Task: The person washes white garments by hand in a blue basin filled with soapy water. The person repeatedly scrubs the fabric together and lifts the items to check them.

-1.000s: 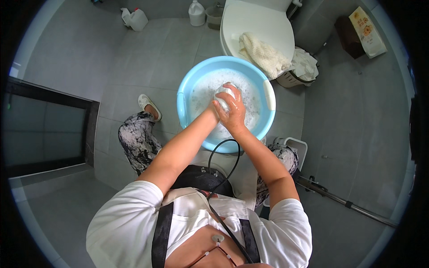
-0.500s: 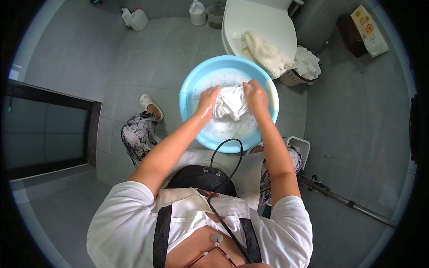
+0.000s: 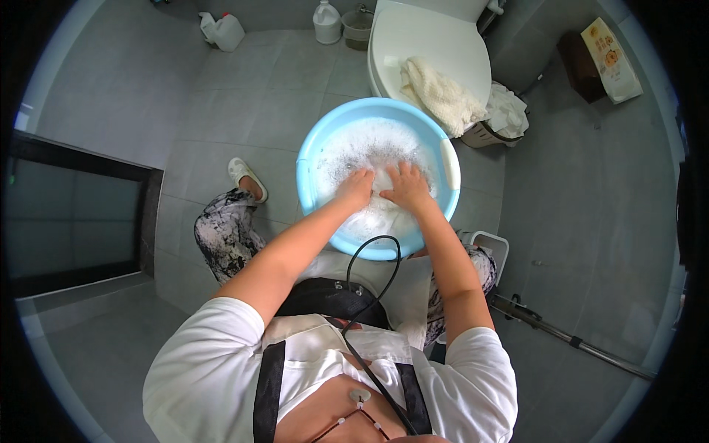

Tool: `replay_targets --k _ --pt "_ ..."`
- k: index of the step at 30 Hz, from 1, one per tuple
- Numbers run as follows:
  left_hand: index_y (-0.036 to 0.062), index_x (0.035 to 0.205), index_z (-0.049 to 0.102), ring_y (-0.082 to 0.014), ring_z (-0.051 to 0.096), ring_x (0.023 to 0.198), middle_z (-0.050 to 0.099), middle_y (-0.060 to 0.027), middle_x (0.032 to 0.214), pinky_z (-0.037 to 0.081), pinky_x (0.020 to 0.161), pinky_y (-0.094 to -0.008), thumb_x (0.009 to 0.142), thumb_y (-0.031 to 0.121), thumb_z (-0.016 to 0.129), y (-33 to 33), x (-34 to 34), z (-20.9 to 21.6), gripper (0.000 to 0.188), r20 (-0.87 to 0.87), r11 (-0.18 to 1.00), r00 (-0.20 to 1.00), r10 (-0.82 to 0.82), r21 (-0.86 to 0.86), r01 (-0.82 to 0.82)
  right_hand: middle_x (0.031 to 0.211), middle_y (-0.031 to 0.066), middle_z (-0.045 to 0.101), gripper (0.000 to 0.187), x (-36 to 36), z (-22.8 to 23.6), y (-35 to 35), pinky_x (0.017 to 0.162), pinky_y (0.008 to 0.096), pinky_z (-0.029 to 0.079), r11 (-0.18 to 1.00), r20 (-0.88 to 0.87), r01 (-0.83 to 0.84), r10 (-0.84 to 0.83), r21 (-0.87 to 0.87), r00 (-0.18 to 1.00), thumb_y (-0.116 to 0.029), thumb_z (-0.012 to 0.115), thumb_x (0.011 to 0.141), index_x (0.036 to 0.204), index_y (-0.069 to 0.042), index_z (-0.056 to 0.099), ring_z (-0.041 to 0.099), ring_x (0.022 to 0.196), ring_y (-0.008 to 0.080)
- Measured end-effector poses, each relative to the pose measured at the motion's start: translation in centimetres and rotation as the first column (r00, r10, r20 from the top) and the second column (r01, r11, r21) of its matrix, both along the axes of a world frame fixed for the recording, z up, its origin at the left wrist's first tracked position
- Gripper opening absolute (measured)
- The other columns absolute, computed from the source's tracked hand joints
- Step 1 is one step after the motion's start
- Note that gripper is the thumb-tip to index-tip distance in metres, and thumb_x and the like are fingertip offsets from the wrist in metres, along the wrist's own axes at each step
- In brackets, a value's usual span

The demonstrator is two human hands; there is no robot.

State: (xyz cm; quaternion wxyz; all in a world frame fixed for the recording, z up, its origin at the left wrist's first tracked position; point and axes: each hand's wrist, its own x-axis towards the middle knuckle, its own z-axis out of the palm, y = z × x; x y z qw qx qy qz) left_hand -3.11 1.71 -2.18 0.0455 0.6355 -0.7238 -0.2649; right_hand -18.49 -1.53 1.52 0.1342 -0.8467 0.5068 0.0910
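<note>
A light-blue basin [image 3: 305,181] of foamy water [image 3: 369,136] stands in front of me. The white cloth [image 3: 385,221] in it is mostly sunk under the suds, so its outline is hard to make out. My left hand [image 3: 357,187] lies flat, its fingers stretched forward and close together, pressing at the cloth. Just to its right, my right hand [image 3: 408,187] is spread, fingers apart, palm down over the foam and wet cloth. Neither hand grips anything that I can see.
A cream towel [image 3: 442,96] hangs over the front of the toilet [image 3: 421,37]. Beside it is a basket [image 3: 484,136] of white laundry. Jugs [image 3: 326,22] stand by the far wall. A black cable [image 3: 351,273] loops near the basin's front rim.
Both hands held the bunched white cloth above the foam. Now it is down in the water, and my hands have moved nearer to me, opened and lie flat over it.
</note>
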Motion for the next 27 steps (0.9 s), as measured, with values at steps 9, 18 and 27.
replay_targets --k 9,18,27 --pt "0.0023 0.106 0.054 -0.0293 0.049 0.102 0.054 -0.0176 0.107 0.040 0.086 -0.0379 0.075 0.008 0.045 -1.7 1.7 -1.4 0.032 -0.381 0.968 0.890 0.252 0.088 -0.237 0.095 0.0216 0.059 0.025 -0.8 -7.5 -2.7 0.083 0.0387 0.043 0.985 0.058 0.171 -0.172 0.026 0.983 -0.010 0.048 0.071 0.090 0.001 0.061 0.057 0.091 0.0327" --pt "0.0082 0.112 0.051 -0.0276 0.048 0.104 0.052 -0.0123 0.111 0.037 0.091 -0.0385 0.070 0.006 0.041 -1.5 3.6 2.7 0.043 -0.631 0.691 -0.502 0.592 0.718 -0.087 0.085 0.0080 0.059 0.019 2.2 2.6 -2.1 0.078 0.0272 0.041 0.768 0.761 -0.047 -0.640 0.639 -0.108 -0.002 0.046 0.072 0.086 -0.005 0.059 0.055 0.084 0.0166" --pt "0.0113 0.114 0.050 -0.0254 0.049 0.103 0.051 -0.0112 0.112 0.040 0.088 -0.0408 0.082 0.052 0.041 -1.6 -0.1 9.7 0.052 -0.628 0.792 -0.498 0.598 0.559 0.246 0.118 0.0109 0.044 0.034 2.4 7.2 2.6 0.093 0.0547 0.024 0.877 0.733 0.002 0.401 -0.481 0.550 -0.016 0.070 0.052 0.085 -0.015 0.060 0.042 0.107 0.0316"
